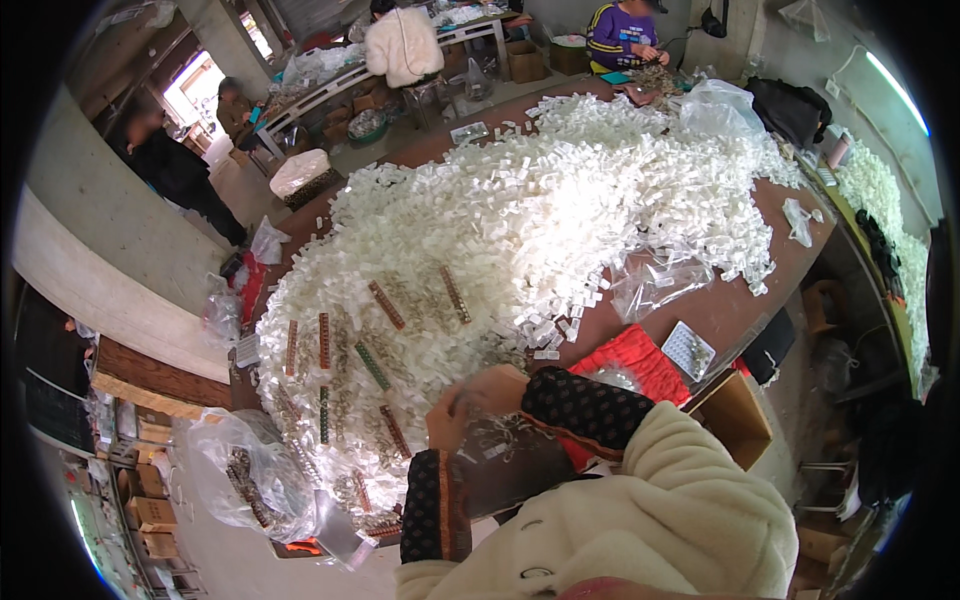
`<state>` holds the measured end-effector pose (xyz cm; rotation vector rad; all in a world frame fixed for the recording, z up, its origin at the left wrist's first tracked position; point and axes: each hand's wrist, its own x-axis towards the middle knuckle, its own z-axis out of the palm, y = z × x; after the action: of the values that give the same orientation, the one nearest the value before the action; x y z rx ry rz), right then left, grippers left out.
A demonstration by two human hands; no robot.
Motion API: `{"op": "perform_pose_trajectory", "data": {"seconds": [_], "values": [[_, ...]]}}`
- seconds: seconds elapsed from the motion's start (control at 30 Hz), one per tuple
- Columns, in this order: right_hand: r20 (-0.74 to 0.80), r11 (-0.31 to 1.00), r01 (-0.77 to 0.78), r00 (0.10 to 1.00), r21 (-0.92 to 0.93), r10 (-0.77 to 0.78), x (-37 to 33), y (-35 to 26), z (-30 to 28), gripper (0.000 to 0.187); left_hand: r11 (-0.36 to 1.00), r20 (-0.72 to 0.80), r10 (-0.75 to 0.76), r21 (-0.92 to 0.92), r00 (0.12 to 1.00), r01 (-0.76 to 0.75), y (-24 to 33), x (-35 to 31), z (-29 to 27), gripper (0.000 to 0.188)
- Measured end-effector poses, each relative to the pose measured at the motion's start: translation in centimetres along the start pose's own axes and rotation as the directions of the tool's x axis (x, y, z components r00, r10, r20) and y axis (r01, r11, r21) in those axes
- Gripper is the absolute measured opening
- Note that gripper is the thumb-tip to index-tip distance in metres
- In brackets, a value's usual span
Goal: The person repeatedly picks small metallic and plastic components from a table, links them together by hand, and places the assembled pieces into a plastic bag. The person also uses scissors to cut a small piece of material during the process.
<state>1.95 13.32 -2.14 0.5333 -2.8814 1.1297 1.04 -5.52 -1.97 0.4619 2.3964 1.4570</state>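
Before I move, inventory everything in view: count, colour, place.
table: one, reddish brown, centre
small plastic pieces: uncountable heap, translucent white, across table
segmented strips: at least seven, reddish brown or green, heap's left part
plastic bags: several, clear, on and beside table
red cloth: one, red, near right edge
shallow tray: one, whitish, beside cloth
cardboard boxes: several, brown, around the room
padded stool: one, white-topped, beyond table's left
tube light: at least one, white, right wall
people: four, mixed clothing, beyond table
left hand: one, bare, dark sleeve, table's near edge
right hand: one, bare, dark sleeve, beside left; contents unclear
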Motion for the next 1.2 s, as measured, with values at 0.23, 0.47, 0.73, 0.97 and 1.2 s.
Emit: {"op": "perform_pose_trajectory", "data": {"seconds": [0.23,0.47,0.73,0.97,1.2], "values": [[0.055,0.994,0.098,0.994,0.039,-0.1,-0.4,-3.0,-3.9,0.024,0.977,-0.055,0.198,0.093,0.979,-0.192,-1.0,-0.4,0.8,0.036],[0.055,0.996,0.045,0.998,-0.076,-0.041,-0.4,-1.4,-2.3,0.022,0.978,-0.045,0.202,0.062,0.978,-0.2,-1.3,-0.4,1.2,0.035],[-0.015,0.993,0.117,0.993,-0.015,-0.117,-0.2,-2.2,-1.9,0.021,0.998,-0.157,0.05,0.033,0.986,-0.045,-0.4,-1.1,2.2,0.038],[-0.061,0.987,0.16,0.985,-0.027,-0.162,-0.3,-3.0,-1.9,0.022,0.998,-0.193,-0.045,0.029,0.98,0.051,0.8,-1.4,2.4,0.039],[-0.08,0.979,0.196,0.976,-0.062,-0.2,-0.7,-1.0,-0.3,0.023,0.995,-0.25,0.011,0.098,0.968,0.014,-0.7,-1.1,3.6,0.034]]}}
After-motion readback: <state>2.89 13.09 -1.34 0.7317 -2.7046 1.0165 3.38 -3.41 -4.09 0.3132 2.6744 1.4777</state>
